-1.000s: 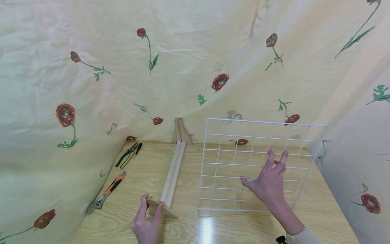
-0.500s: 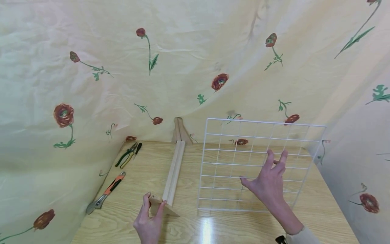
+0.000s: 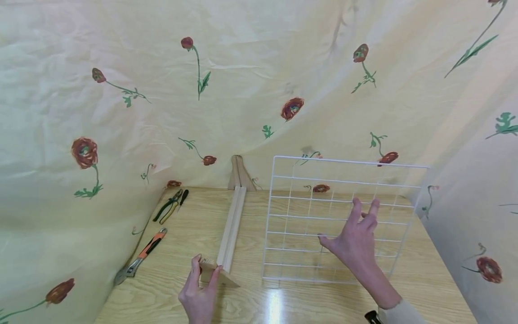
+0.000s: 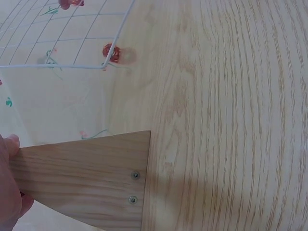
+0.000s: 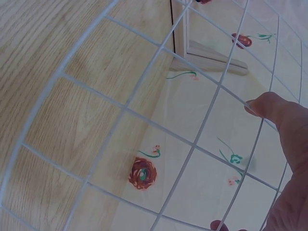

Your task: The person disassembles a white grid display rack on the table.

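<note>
My left hand (image 3: 198, 292) pinches the near upright end piece (image 3: 220, 276) of a wooden stand between thumb and fingers. In the left wrist view this end piece (image 4: 86, 178) is a tapered board with two screw heads near its wide edge. From it a grooved wooden bar (image 3: 231, 229) runs back to a matching far end piece (image 3: 239, 175). With fingers and thumb spread across the wires, my right hand (image 3: 358, 245) holds a white wire grid panel (image 3: 283, 233) tilted up, right of the stand. In the right wrist view the thumb (image 5: 267, 105) overlaps a grid wire.
Pliers (image 3: 167, 209) and a black-handled screwdriver (image 3: 184, 197) lie at the table's back left corner. An adjustable wrench (image 3: 141, 256) with an orange and black handle lies along the left edge. Flower-patterned cloth (image 3: 243, 90) hangs behind and at the sides of the wooden table (image 3: 141, 301).
My left hand and the near end piece have shifted slightly right and away from me. The grid's upper right corner has moved a little left, along with my right hand.
</note>
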Tool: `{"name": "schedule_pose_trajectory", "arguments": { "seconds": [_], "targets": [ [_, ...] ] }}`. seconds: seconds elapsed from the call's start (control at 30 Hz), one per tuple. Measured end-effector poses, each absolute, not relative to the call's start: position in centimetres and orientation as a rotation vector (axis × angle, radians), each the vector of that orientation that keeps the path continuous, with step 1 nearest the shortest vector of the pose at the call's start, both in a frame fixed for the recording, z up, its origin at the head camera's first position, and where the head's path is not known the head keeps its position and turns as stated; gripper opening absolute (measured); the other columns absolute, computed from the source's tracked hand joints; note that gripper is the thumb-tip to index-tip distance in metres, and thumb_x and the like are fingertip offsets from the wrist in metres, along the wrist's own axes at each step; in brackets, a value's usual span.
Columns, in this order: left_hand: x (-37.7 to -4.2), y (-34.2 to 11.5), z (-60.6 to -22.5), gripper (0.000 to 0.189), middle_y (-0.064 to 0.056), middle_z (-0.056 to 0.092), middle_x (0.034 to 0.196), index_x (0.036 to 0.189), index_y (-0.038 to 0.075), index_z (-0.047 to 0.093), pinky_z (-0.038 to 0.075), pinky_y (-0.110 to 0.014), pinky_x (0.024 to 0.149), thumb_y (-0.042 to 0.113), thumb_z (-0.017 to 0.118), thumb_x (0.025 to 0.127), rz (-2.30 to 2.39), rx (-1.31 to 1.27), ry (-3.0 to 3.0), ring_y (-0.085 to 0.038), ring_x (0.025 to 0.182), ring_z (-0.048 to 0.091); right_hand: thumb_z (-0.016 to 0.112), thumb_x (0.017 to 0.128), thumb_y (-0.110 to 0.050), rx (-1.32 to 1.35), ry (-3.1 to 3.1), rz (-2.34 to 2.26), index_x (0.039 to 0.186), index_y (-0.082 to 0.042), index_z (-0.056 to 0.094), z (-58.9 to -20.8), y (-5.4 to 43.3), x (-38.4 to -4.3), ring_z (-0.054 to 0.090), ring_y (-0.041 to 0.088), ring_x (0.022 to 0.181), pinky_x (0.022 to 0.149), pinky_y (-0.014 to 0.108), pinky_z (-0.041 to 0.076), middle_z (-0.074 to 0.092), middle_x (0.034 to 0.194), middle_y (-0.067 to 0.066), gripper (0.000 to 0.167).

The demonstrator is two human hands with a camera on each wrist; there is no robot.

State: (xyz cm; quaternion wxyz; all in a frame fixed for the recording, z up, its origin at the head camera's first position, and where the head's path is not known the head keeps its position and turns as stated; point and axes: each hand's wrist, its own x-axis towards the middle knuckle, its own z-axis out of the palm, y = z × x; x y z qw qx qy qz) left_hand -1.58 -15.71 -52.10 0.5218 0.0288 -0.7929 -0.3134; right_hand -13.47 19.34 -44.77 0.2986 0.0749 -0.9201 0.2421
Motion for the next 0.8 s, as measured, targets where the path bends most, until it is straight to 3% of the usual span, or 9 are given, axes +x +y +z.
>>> {"name": "schedule_pose_trajectory", "arguments": {
  "seconds": [0.23,0.4,0.53,0.8],
  "targets": [
    [-1.6,-15.8,-52.0,0.054,-0.021,0.073,0.099,0.111,-0.008,0.068,0.062,-0.032,0.060,0.037,0.082,0.084,-0.776,0.050,-1.923,-0.037,0.077,0.072,0.100,0.047,-0.028,0.104,-2.600,0.697,0.148,0.002,0.017,-44.2,18.8,-13.9,0.040,0.065,0.102,0.040,0.047,0.046,-0.010,0.155,0.038,0.134],
    [-1.6,-15.8,-52.0,0.053,-0.021,0.073,0.098,0.111,-0.008,0.068,0.062,-0.028,0.061,0.033,0.085,0.082,-0.780,0.048,-1.922,-0.036,0.077,0.072,0.099,0.049,-0.033,0.072,-2.690,0.686,0.149,0.002,0.015,-44.2,18.6,-14.6,0.040,0.065,0.104,0.037,0.036,0.041,-0.012,0.154,0.040,0.135],
    [-1.7,-15.8,-52.0,0.054,-0.021,0.073,0.098,0.110,-0.008,0.068,0.062,-0.029,0.060,0.037,0.082,0.084,-0.776,0.047,-1.915,-0.036,0.076,0.072,0.098,0.051,-0.035,0.052,-2.764,0.698,0.150,0.002,0.012,-44.4,18.2,-15.2,0.038,0.065,0.105,0.037,0.032,0.038,-0.015,0.154,0.040,0.136],
    [-2.0,-15.6,-52.3,0.061,-0.022,0.073,0.100,0.111,-0.008,0.069,0.060,-0.023,0.065,0.049,0.072,0.089,-0.764,0.046,-1.885,-0.038,0.080,0.071,0.097,0.054,-0.038,0.026,-2.873,0.707,0.152,0.003,0.007,-45.1,17.6,-16.5,0.033,0.068,0.113,0.042,0.043,0.045,-0.019,0.153,0.040,0.139]
  ]
}}
